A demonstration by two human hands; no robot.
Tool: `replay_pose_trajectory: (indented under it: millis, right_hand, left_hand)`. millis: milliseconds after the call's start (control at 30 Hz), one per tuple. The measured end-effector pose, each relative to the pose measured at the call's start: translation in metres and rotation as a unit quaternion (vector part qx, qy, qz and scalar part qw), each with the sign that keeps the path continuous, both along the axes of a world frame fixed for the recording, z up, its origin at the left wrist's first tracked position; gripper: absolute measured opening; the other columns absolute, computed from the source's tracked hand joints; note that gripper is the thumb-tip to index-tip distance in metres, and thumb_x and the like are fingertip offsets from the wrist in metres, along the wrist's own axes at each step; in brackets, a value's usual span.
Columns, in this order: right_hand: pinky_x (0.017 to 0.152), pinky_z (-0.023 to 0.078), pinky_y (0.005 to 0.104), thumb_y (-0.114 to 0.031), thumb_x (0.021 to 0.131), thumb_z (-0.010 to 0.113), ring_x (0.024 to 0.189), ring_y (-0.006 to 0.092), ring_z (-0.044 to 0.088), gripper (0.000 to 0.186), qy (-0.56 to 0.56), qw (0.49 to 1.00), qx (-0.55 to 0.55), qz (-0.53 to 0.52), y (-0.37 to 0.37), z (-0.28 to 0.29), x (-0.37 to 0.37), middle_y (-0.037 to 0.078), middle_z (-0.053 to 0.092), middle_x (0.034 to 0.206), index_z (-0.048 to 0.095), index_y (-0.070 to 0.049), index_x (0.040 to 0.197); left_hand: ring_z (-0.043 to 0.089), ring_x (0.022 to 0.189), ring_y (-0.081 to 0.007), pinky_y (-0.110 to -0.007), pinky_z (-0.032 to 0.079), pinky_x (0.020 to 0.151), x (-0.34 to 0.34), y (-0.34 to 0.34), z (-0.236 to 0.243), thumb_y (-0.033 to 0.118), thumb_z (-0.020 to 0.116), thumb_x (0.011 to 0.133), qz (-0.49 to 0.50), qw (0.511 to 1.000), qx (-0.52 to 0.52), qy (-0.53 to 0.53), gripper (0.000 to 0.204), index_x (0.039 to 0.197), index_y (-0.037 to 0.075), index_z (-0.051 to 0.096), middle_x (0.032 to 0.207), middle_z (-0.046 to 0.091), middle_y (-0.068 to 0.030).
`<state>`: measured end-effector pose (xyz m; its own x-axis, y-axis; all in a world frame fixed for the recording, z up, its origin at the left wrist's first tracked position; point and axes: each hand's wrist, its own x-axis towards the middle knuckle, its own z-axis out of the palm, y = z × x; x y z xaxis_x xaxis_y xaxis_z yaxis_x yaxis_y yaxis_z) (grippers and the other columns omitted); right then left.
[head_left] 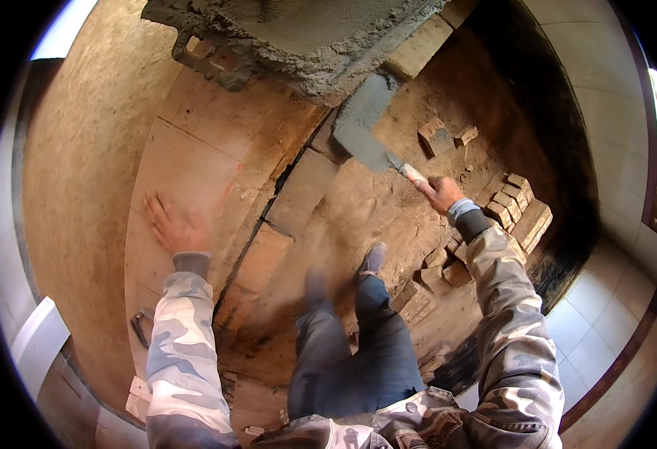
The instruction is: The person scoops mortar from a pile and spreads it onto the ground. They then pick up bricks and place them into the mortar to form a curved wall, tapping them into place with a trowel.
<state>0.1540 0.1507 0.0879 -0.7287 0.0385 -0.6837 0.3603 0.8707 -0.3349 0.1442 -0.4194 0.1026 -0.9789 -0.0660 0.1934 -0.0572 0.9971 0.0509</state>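
Observation:
My right hand (442, 194) is closed around the handle of a trowel (366, 135), whose broad blade is coated with wet grey mortar. The blade points up and to the left, close to the edge of a thick bed of grey mortar (291, 37) at the top of the view. Rough mortar hangs over that bed's near side, partly covering a holed block (220, 63) beneath. On the left, my left hand (175, 224) holds nothing; its slightly blurred fingers stretch out over a flat tan slab surface (186, 161), seemingly resting on it.
Stacked bricks (519, 209) stand at the right, with broken brick pieces (437, 138) farther off and more rubble (433, 280) near my legs. A dark gap runs along the slab's right edge. A tan wall (81, 187) rises at left; a pale tiled surface (605, 322) lies at right.

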Motion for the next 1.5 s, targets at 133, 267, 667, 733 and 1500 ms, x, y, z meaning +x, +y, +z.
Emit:
replay_pose_trajectory:
  millis: [133, 267, 667, 733, 1500]
  right_hand:
    - [0.070, 0.054, 0.0477, -0.050, 0.096, 0.064, 0.074, 0.0400, 0.069, 0.052, 0.009, 0.994, 0.056, 0.094, 0.006, 0.045, -0.045, 0.025, 0.069, 0.079, 0.072, 0.001, 0.091]
    - [0.070, 0.056, 0.0502, -0.042, 0.097, 0.062, 0.078, 0.0395, 0.070, 0.034, 0.075, 0.975, 0.144, 0.155, 0.008, 0.071, -0.090, 0.020, 0.071, 0.084, 0.070, -0.009, 0.103]
    - [0.067, 0.056, 0.0509, -0.045, 0.099, 0.059, 0.072, 0.0387, 0.070, 0.034, 0.262, 0.928, 0.265, 0.005, 0.025, 0.030, -0.036, 0.020, 0.071, 0.084, 0.067, -0.013, 0.104]
    - [0.065, 0.055, 0.0493, -0.048, 0.099, 0.060, 0.064, 0.0373, 0.067, 0.044, 0.255, 0.955, 0.129, -0.078, -0.001, 0.016, 0.019, 0.019, 0.070, 0.079, 0.066, -0.005, 0.101]
    - [0.049, 0.041, 0.0319, -0.036, 0.105, 0.056, 0.056, 0.0128, 0.046, 0.030, 0.085, 0.394, -0.539, -0.740, -0.128, -0.095, -0.103, 0.000, 0.046, 0.067, 0.047, -0.011, 0.092]
  left_hand:
    - [0.026, 0.149, -0.0426, -0.055, 0.022, 0.120, 0.001, 0.001, 0.005, 0.037, 0.054, 0.096, 0.008, 1.000, 0.000, -0.010, 0.070, 0.153, -0.001, 0.036, 0.161, 0.030, -0.0232]
    - [0.022, 0.150, -0.0428, -0.055, 0.018, 0.121, -0.001, 0.005, 0.007, 0.034, 0.051, 0.100, 0.008, 1.000, 0.013, -0.018, 0.067, 0.153, -0.003, 0.034, 0.162, 0.028, -0.0238]
    - [0.028, 0.148, -0.0417, -0.057, 0.023, 0.120, 0.000, 0.003, -0.017, 0.040, 0.059, 0.089, 0.059, 0.997, -0.018, -0.038, 0.078, 0.152, -0.001, 0.037, 0.159, 0.033, -0.0254]
    - [0.027, 0.148, -0.0432, -0.057, 0.023, 0.119, 0.001, 0.001, -0.004, 0.043, 0.058, 0.091, 0.013, 1.000, 0.015, -0.009, 0.078, 0.152, 0.000, 0.038, 0.159, 0.033, -0.0244]
    - [0.020, 0.152, -0.0432, -0.058, 0.017, 0.121, 0.002, 0.008, -0.001, 0.036, 0.052, 0.096, 0.036, 0.996, 0.003, -0.076, 0.074, 0.157, -0.001, 0.029, 0.164, 0.023, -0.0247]
